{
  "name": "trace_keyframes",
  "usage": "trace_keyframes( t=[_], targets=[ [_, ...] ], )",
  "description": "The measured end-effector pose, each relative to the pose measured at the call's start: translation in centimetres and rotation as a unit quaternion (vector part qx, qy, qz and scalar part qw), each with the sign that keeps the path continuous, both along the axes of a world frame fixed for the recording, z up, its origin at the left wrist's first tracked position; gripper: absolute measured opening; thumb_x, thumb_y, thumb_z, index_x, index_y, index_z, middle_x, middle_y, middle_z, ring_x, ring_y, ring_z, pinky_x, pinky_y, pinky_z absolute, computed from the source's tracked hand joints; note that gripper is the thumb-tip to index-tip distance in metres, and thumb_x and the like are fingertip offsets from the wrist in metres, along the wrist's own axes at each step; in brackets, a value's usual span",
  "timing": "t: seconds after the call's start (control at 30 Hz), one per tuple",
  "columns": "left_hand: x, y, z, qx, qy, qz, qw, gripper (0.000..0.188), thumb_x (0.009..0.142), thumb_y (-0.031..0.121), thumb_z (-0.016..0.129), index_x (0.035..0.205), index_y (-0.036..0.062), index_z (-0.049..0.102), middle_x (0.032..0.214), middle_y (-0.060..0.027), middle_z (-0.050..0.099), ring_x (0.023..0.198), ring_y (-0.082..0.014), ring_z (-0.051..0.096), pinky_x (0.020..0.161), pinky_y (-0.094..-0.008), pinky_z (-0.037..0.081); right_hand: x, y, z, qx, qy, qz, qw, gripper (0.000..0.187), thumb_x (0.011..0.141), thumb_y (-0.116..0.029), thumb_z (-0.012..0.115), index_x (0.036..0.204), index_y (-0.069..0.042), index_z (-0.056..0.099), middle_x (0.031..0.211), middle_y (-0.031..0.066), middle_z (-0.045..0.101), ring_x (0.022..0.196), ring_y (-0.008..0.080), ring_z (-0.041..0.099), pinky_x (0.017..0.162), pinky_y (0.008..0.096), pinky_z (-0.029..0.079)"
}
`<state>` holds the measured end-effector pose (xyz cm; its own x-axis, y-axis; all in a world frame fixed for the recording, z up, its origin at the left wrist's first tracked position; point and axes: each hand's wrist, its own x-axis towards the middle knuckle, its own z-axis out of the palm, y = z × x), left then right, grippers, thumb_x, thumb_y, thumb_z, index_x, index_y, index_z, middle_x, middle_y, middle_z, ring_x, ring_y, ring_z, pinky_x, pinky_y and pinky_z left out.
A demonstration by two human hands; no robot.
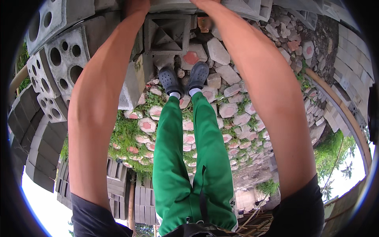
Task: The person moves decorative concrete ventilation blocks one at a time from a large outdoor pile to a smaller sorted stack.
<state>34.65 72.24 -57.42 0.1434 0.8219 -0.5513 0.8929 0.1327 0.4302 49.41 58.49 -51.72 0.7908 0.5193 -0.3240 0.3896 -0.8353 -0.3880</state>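
Both of my arms stretch out to the top edge of the head view. My left hand [136, 5] and my right hand [205, 2] are mostly cut off there, so their fingers are hidden. Between them lies the edge of a grey concrete block [169, 6]; whether I grip it or only touch it cannot be seen. Just on my side of it is a square concrete vent block [166, 34] with a recessed, cross-ribbed face. Beyond my right wrist is another grey vent block [250, 8].
Concrete blocks with round holes [66, 55] are stacked at the left. My clogs [198, 74] stand on uneven hexagonal pavers [147, 125] with grass between. Broken rubble [290, 33] lies right, near a curved-looking pole [343, 108] and more stacked blocks [351, 59].
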Motion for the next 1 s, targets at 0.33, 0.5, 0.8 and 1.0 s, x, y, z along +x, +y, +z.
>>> trace_keyframes(
  t=[0.33, 0.5, 0.8, 1.0],
  targets=[
    [-5.8, -9.2, 3.1, 0.065, 0.027, 0.006, 0.997, 0.053, 0.084, 0.045, 0.055, 0.107, -0.0010, 0.064, 0.104, -0.0243, 0.064, 0.105, -0.0413, 0.058, 0.090, -0.0459, 0.045, -4.3, -5.4, 3.8, -0.108, 0.088, 0.012, 0.990, 0.037, 0.080, -0.024, 0.065, 0.103, 0.004, 0.055, 0.100, 0.0220, 0.065, 0.096, 0.0363, 0.065, 0.082, 0.0422, 0.053],
    [-6.1, -9.0, 3.7, 0.026, 0.024, -0.010, 0.999, 0.052, 0.083, 0.042, 0.058, 0.109, -0.0041, 0.061, 0.107, -0.0278, 0.062, 0.106, -0.0435, 0.057, 0.092, -0.0459, 0.045, -4.7, -5.8, 2.9, -0.094, 0.138, -0.082, 0.983, 0.056, 0.075, -0.037, 0.069, 0.111, 0.004, 0.056, 0.101, 0.0218, 0.066, 0.095, 0.0375, 0.064, 0.084, 0.0417, 0.053],
    [-5.2, -6.4, 1.9, -0.252, -0.099, 0.113, 0.956, 0.065, 0.078, 0.043, 0.063, 0.123, -0.0031, 0.053, 0.125, -0.0150, 0.056, 0.110, -0.0244, 0.053, 0.093, -0.0335, 0.039, -2.7, -8.5, -4.2, 0.136, 0.554, -0.165, 0.805, 0.112, 0.069, -0.069, 0.066, 0.148, -0.004, 0.020, 0.154, 0.0199, 0.014, 0.143, 0.0339, 0.013, 0.111, 0.0516, 0.019],
    [-7.9, -6.1, 0.4, -0.186, -0.077, 0.053, 0.978, 0.059, 0.075, 0.037, 0.062, 0.117, -0.0052, 0.058, 0.120, -0.0187, 0.059, 0.109, -0.0291, 0.056, 0.089, -0.0369, 0.041, -5.6, -8.1, -6.1, 0.191, 0.500, -0.223, 0.815, 0.082, 0.061, -0.027, 0.077, 0.129, 0.001, 0.040, 0.128, 0.0210, 0.047, 0.121, 0.0301, 0.042, 0.102, 0.0417, 0.033]
  ],
)
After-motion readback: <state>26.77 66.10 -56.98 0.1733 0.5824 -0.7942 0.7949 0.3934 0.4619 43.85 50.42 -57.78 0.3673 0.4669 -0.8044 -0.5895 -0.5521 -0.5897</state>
